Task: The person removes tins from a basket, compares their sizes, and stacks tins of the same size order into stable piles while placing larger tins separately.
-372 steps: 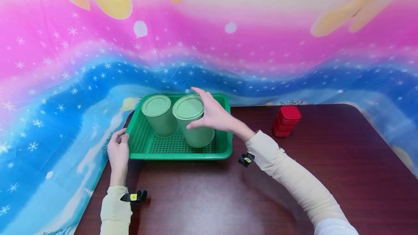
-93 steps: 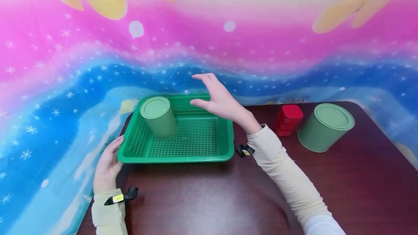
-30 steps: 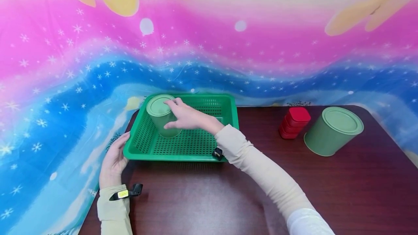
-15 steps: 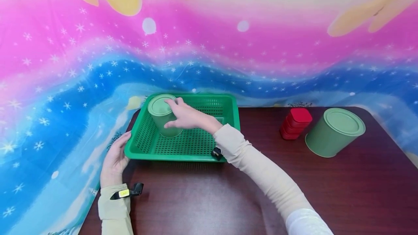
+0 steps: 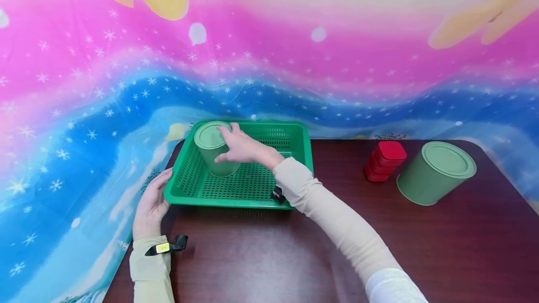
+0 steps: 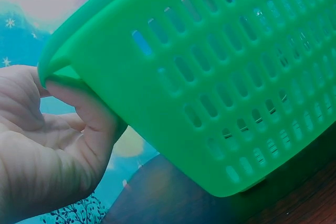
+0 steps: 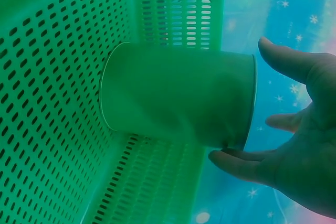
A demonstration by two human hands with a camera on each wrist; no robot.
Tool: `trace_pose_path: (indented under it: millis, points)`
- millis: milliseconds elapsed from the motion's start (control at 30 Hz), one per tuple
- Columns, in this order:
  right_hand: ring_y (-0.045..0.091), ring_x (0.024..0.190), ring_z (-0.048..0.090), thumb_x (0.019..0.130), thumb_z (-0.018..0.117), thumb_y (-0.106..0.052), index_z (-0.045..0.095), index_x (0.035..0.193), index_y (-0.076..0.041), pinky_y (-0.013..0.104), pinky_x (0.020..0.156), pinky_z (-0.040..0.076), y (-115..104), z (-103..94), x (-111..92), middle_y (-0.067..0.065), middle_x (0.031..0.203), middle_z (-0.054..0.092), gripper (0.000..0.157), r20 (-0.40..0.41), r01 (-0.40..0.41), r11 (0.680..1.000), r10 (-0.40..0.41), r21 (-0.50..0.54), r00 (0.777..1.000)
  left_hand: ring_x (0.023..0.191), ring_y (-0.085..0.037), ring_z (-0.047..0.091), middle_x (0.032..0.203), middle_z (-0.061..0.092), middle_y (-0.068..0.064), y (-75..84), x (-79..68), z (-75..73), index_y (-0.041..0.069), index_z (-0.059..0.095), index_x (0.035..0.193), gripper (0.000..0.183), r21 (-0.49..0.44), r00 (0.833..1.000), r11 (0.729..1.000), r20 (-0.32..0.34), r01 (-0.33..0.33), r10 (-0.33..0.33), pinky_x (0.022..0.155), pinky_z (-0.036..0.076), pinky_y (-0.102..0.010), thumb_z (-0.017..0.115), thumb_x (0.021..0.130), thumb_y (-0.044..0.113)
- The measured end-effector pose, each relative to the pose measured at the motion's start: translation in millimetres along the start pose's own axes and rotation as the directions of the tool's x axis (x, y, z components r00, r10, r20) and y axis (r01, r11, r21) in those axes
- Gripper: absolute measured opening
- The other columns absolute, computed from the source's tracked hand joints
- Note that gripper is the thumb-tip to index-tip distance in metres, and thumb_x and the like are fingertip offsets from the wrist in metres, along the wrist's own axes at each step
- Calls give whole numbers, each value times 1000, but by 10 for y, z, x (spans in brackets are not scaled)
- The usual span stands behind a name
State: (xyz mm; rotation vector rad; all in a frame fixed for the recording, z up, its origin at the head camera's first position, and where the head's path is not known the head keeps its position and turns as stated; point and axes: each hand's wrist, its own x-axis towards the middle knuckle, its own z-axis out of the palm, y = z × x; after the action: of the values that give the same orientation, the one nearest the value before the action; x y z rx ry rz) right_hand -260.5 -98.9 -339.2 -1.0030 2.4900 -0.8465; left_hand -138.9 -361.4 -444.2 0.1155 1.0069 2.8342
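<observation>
A green plastic basket (image 5: 227, 203) with slotted walls sits at the back left of the table. My left hand (image 5: 149, 207) holds its left rim; in the left wrist view, fingers of the left hand (image 6: 58, 145) tuck beneath the basket's lip (image 6: 68, 40). Inside, at the left, a pale green lidded tin (image 5: 207, 137) stands upright. My right hand (image 5: 244, 147) reaches over the basket to this tin, fingers spread around its lid end. Seen from the right wrist, a fingertip lies right at the rim of the tin (image 7: 168, 93), while the thumb stands apart from it.
On the dark wooden table (image 5: 269, 256), a red squarish canister (image 5: 385, 160) stands to the right of the basket. Beside it is a second pale green tin (image 5: 435, 174). A patterned cloth (image 5: 269, 50) hangs behind the table and along its left side.
Earlier, both tins were in the basket; one now stands on the table at the right. My right hand has come back to the remaining tin and has barely moved during the last second.
</observation>
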Motion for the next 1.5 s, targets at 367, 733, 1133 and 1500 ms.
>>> trace_pose_path:
  millis: [367,733,1133,1500]
  points:
    - [39,150,31,92,82,-31,13,166,-9,51,112,42,59,35,142,27,166,10,104,-63,5,998,-1,70,998,89,-23,75,106,73,-15,7,3,-3,-3,70,119,46,-7,1000,1000,26,0,0,80,60,-32,25,114,7]
    - [38,145,39,82,91,-32,5,167,-9,51,113,40,187,153,300,25,165,15,123,-108,29,990,-14,136,994,85,-20,74,103,73,-12,-20,0,-28,1,71,116,42,77,999,997,-34,-17,19,76,60,-30,30,114,8]
    - [30,153,27,78,94,-30,1,166,-9,46,120,31,471,266,456,16,170,16,130,-150,55,955,-11,293,989,87,-23,74,105,72,-15,-14,30,-34,-2,69,119,45,10,1000,1000,24,0,0,78,60,-33,25,114,7]
    - [31,145,41,78,94,-30,9,166,-16,51,113,39,609,362,511,15,159,37,123,-148,64,892,3,448,989,87,-25,74,105,72,-16,-13,32,-41,-2,69,119,46,-2,1000,1000,26,-3,3,78,61,-34,24,115,8]
